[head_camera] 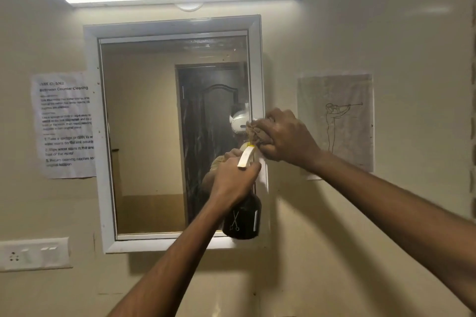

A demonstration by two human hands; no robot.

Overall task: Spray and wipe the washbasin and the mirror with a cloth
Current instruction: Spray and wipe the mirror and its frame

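Now I see my left hand [235, 177] gripping the spray bottle [243, 216], right hand [286, 134] bunching the cloth [255, 134] at the mirror's [144, 136] three o'clock edge; washbasin unseen, progress unclear.

spray bottle [242, 219]: black, cream trigger | cloth [256, 134]: brown | mirror frame [104, 162]: white
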